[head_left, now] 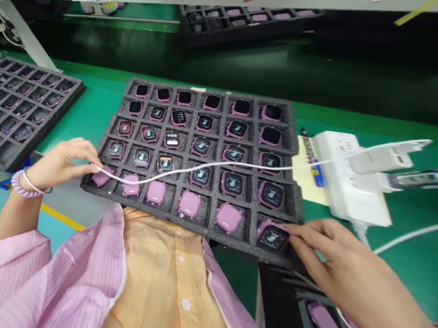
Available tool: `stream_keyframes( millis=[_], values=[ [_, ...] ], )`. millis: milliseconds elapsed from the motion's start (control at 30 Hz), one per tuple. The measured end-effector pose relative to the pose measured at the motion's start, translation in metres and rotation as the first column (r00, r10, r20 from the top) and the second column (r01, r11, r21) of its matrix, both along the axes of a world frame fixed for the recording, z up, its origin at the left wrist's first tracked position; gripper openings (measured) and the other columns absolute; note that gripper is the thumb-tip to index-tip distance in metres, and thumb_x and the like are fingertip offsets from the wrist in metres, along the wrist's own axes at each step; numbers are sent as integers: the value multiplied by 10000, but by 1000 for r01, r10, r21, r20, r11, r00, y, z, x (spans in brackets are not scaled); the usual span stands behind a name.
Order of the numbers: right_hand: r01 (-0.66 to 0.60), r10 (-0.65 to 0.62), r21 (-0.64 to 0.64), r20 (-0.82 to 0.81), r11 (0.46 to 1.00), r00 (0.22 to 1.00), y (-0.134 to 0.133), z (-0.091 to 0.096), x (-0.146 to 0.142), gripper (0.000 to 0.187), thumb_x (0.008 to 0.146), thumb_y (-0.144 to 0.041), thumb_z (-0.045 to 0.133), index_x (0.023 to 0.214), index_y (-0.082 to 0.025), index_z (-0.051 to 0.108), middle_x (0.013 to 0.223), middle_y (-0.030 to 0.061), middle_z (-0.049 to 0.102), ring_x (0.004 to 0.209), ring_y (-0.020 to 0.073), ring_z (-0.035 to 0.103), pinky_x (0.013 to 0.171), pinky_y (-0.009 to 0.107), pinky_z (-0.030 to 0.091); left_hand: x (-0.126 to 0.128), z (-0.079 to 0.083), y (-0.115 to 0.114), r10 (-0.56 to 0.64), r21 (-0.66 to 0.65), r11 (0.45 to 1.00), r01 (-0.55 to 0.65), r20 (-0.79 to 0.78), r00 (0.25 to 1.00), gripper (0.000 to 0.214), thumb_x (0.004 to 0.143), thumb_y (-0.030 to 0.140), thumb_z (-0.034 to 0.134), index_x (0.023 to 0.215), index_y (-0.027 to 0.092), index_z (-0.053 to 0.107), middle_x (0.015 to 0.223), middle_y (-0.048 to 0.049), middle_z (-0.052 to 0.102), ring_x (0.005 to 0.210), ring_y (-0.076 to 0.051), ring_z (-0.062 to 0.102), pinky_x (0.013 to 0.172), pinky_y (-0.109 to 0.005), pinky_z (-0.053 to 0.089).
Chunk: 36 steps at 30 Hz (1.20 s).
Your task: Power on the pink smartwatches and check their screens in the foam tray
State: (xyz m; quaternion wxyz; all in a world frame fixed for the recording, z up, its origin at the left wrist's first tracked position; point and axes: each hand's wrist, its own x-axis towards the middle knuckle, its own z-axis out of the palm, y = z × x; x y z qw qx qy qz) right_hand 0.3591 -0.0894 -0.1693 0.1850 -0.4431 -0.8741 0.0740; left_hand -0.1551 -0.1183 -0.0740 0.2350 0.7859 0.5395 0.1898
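Note:
A dark foam tray [207, 234] full of purple-cased smartwatches lies before me at the bench's near edge. At its near left corner my left hand [69, 161] is closed, thumb and finger pinching the end of a white charging cable [211, 164]. That end is beside a purple smartwatch [102, 175] lying face down. My right hand [323, 251] grips the edge of a smartwatch [274, 237] with a lit dial, tilted in the near right compartment. Most other watches lie face up, some screens lit and some dark; the rest of the near row shows purple backs.
Right of the tray stand a white power strip [348, 178] with a charger [382, 158], and a blue-black pen [313, 162] on yellow paper. Another watch tray [17, 106] lies left, one sits on the far shelf [240, 22], and more watches [323, 319] are below right.

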Motion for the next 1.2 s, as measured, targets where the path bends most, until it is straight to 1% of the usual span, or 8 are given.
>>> stream_keyframes(
  millis=[267, 467, 567, 667, 767, 900, 1067, 1200],
  values=[
    [8, -13, 79, 74, 997, 997, 1, 6, -7, 556, 1138, -453, 255, 920, -202, 700, 813, 96, 595, 603, 251, 627, 548, 397, 480, -15, -26, -22, -112, 31, 992, 124, -268, 957, 294, 1030, 422, 533, 1111, 284, 780, 1005, -70, 741, 923, -223, 640, 869, -375, 484],
    [88, -86, 0, 168, 996, 982, -3, 22, -15, 316, 1042, -179, 451, 976, -176, 760, 866, 83, 592, 750, 234, 628, 681, 349, 445, 0, -22, -15, -123, 168, 948, 270, -588, 799, 326, 1024, 318, 514, 1280, 249, 703, 1179, -115, 750, 1003, -339, 630, 875, -497, 479],
    [153, -157, 37, 202, 988, 967, -6, 23, -20, 293, 1021, -145, 487, 954, -196, 768, 869, 71, 594, 790, 227, 613, 713, 344, 388, 2, -18, -9, -174, 193, 932, 308, -507, 844, 315, 1034, 358, 506, 1236, 211, 698, 1035, -91, 769, 935, -293, 662, 890, -475, 518],
    [181, -201, 108, 207, 977, 958, -7, 21, -25, 295, 1008, -128, 501, 907, -202, 767, 861, 57, 613, 785, 216, 604, 777, 369, 343, -2, -14, -5, -48, 158, 981, 112, -363, 931, 413, 1019, 474, 503, 1263, 196, 685, 1077, -100, 756, 928, -251, 696, 770, -370, 595],
    [270, -302, 170, 200, 948, 932, -8, 21, -28, 281, 992, -135, 533, 825, -205, 747, 857, 49, 650, 792, 216, 602, 818, 390, 300, -8, -12, -3, 63, -39, 996, -74, -240, 969, 511, 962, 622, 519, 1219, 233, 729, 1139, -79, 762, 918, -219, 727, 555, -257, 591],
    [404, -438, 260, 86, 877, 895, -13, 28, -35, 240, 1003, -174, 551, 832, -192, 717, 862, 58, 679, 799, 231, 610, 811, 392, 282, -14, -16, 2, -9, -143, 990, -21, -203, 979, 590, 944, 726, 470, 1169, 268, 765, 1173, -39, 789, 1028, -235, 753, 822, -301, 644],
    [104, -102, 90, -22, 991, 995, -27, 36, -64, 261, 1066, -172, 472, 919, -208, 685, 843, 23, 693, 783, 200, 637, 852, 386, 304, -13, -19, 11, -29, -163, 987, -7, -219, 975, 511, 998, 660, 458, 1233, 297, 730, 1261, 0, 765, 1107, -239, 729, 1004, -368, 581],
    [-73, 73, 47, 4, 996, 997, -33, 36, -78, 267, 1057, -129, 434, 908, -200, 643, 763, 11, 663, 708, 197, 636, 851, 395, 319, -12, -18, 15, -93, -249, 967, 48, -173, 981, 513, 1015, 633, 441, 1211, 256, 728, 1235, -46, 773, 1091, -243, 718, 980, -350, 545]
  ],
)
